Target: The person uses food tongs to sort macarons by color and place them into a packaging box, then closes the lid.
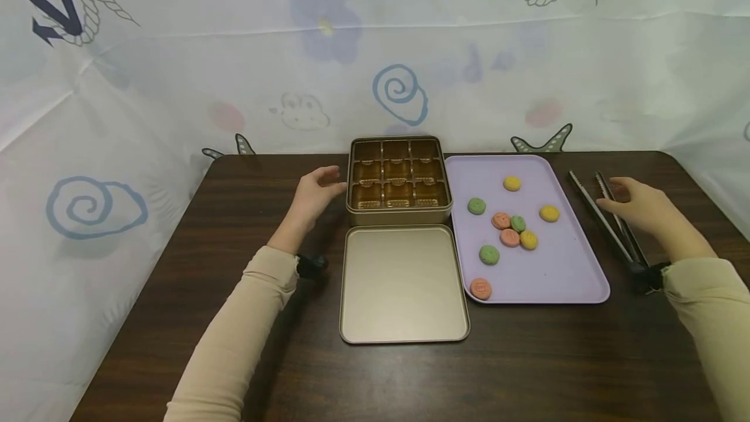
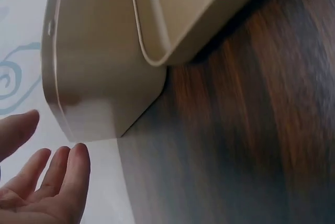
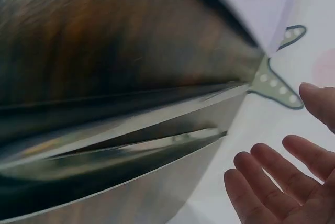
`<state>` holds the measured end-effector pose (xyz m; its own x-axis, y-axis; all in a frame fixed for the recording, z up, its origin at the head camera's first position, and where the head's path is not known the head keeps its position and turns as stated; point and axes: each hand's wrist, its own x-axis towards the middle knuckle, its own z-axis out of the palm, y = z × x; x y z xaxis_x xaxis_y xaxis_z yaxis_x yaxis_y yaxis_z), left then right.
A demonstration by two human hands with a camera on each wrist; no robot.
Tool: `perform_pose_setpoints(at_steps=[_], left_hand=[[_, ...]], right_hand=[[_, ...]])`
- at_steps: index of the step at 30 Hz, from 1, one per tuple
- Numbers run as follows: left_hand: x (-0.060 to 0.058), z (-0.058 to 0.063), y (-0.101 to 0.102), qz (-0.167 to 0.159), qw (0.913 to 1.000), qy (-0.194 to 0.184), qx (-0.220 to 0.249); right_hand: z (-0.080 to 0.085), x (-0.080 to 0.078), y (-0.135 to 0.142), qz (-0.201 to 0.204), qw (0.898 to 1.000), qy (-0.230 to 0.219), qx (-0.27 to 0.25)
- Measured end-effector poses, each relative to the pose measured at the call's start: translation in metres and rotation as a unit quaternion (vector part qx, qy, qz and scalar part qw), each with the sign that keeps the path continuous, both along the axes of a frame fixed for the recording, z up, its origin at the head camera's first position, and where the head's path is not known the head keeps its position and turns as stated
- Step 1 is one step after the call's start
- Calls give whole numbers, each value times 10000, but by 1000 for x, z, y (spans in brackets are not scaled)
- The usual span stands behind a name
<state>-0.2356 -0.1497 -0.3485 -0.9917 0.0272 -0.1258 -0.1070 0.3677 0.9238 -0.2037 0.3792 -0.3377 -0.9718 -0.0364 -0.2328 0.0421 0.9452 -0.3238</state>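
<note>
My left hand (image 1: 319, 194) is beside the left wall of a gold tin (image 1: 401, 217), fingers relaxed and holding nothing. In the left wrist view, the fingers (image 2: 76, 174) are spread apart from the thumb, near the corner of the tin (image 2: 99, 62). A brown insert (image 1: 396, 168) with several square compartments sits inside the tin. On the right, my right hand (image 1: 641, 210) hovers over metal tongs (image 1: 601, 218) lying with their arms apart. The right wrist view has that hand (image 3: 285, 182) with loosely bent fingers, off the far ends of the tongs (image 3: 131, 124).
A gold lid (image 1: 404, 285) lies in front of the tin. Right of both is a lilac tray (image 1: 556, 272) bearing several small round pieces, among them a yellow one (image 1: 549, 213), a green one (image 1: 489, 254) and a pink one (image 1: 480, 288). A printed cloth (image 1: 469, 83) hangs behind the dark table (image 1: 375, 383).
</note>
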Motion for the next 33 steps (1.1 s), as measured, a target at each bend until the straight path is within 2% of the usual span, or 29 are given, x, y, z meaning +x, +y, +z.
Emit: perform_pose_setpoints(at_steps=[3,11,19,24,33], left_hand=[[-1,-2,2,33,9991,-231,344],[-2,-5,3,91,9950,-559,825],[-6,-10,1,73,9860,-917,1388],[-7,-12,1,-4,9853,-1038,1360],[-8,-16,2,-33,9878,-1019,1176]], right_hand=[[-7,4,7,9,10000,22,51],[-23,13,22,-49,9999,-99,63],[-29,18,23,-73,9998,11,177],[-30,20,22,-147,9995,-37,272],[-32,20,20,-157,9989,91,424]])
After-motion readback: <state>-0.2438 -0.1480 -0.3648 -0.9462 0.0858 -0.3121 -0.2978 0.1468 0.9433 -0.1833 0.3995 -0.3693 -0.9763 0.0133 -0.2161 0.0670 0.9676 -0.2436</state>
